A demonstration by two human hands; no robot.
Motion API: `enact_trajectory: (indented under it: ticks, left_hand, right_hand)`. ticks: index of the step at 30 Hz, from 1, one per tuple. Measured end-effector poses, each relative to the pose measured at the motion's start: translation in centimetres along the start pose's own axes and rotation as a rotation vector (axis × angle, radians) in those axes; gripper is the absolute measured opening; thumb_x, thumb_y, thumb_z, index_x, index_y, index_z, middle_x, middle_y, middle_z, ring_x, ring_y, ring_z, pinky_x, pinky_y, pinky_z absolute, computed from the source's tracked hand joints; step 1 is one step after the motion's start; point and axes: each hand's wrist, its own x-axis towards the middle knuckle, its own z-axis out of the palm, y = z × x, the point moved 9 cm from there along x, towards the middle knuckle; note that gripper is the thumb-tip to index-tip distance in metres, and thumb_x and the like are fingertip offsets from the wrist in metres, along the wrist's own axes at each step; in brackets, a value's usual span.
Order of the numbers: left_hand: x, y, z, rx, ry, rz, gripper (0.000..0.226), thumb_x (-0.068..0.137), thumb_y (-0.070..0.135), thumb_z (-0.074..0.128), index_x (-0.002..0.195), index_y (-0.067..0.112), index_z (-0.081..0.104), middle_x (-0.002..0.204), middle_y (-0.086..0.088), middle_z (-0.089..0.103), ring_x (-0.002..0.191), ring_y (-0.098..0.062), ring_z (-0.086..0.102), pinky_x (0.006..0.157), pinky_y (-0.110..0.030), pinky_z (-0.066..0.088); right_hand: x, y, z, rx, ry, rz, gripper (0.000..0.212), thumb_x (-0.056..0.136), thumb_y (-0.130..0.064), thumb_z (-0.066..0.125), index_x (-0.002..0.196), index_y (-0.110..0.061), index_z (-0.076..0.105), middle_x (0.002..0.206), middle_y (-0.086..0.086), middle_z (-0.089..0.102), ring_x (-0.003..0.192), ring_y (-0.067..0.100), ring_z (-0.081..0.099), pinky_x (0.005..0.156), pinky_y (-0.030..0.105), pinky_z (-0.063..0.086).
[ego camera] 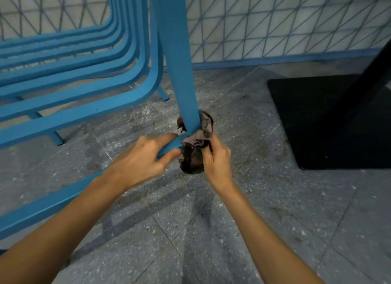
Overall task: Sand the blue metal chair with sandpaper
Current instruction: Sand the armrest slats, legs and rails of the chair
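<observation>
While the left hand [146, 156] pinches the blue chair's [88, 97] lower bar, the right hand [215, 156] clamps crumpled sandpaper [201, 133] against the frame corner between both hands; an upright leg [179, 72] rises straight above them.

The upright blue chair leg [179, 72] stands straight ahead of me, and left of that leg the stacked curved bars [84, 89] block any reach, leaving only narrow gaps. Right of the leg the speckled floor [239, 114] lies open as far as the black base plate [317, 118] and its dark post [364, 72]. Nearer me than the leg, the floor is clear too.
</observation>
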Motion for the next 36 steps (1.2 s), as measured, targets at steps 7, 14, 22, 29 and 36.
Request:
enact_trajectory:
  ticks: [7,14,22,29,36]
  left_hand:
    - [0.0,0.0,-0.3,-0.032,0.026,0.026,0.053,0.086,0.061,0.034,0.118,0.026,0.057,0.072,0.007,0.064,0.057,-0.007,0.057,0.051,-0.028,0.049]
    - [-0.1,0.1,-0.4,-0.03,0.036,0.009,0.046,0.089,0.06,0.041,0.121,0.03,0.056,0.075,0.005,0.068,0.057,-0.005,0.06,0.056,-0.033,0.052]
    - [-0.1,0.4,-0.3,-0.006,0.041,-0.011,0.038,0.089,0.046,0.05,0.121,0.026,0.059,0.067,0.005,0.065,0.051,-0.007,0.059,0.049,-0.024,0.046]
    - [-0.2,0.9,-0.5,-0.022,0.033,-0.015,0.04,0.088,0.043,0.05,0.12,0.021,0.06,0.067,0.004,0.065,0.053,-0.012,0.062,0.054,-0.034,0.051]
    - [-0.1,1.4,-0.6,0.0,0.039,0.028,0.038,0.092,0.042,0.05,0.12,0.018,0.06,0.069,0.002,0.065,0.054,-0.009,0.061,0.052,-0.021,0.047]
  right_hand:
    - [-2.5,3.8,-6.0,-0.174,0.189,0.195,0.053,0.091,0.008,0.045,0.13,-0.026,0.056,0.122,0.002,0.059,0.108,0.01,0.057,0.1,0.01,0.038]
    - [-2.0,-4.2,-1.9,0.022,0.201,0.091,0.051,0.096,-0.016,0.044,0.142,-0.037,0.036,0.125,-0.005,0.054,0.101,0.001,0.052,0.085,0.01,0.04]
    - [-6.1,6.4,0.7,-0.112,0.249,0.287,0.058,0.097,-0.004,0.044,0.146,-0.031,0.027,0.153,0.001,0.033,0.125,0.011,0.036,0.1,0.006,0.02]
    - [-6.1,5.2,1.6,0.152,0.27,0.536,0.05,0.096,-0.033,0.037,0.145,-0.037,0.028,0.147,0.007,0.043,0.133,0.026,0.043,0.111,0.044,0.035]
    - [-5.0,-2.1,1.5,0.039,0.268,0.029,0.047,0.102,-0.031,0.03,0.146,-0.041,0.018,0.158,-0.001,0.023,0.14,0.011,0.023,0.105,0.006,0.022]
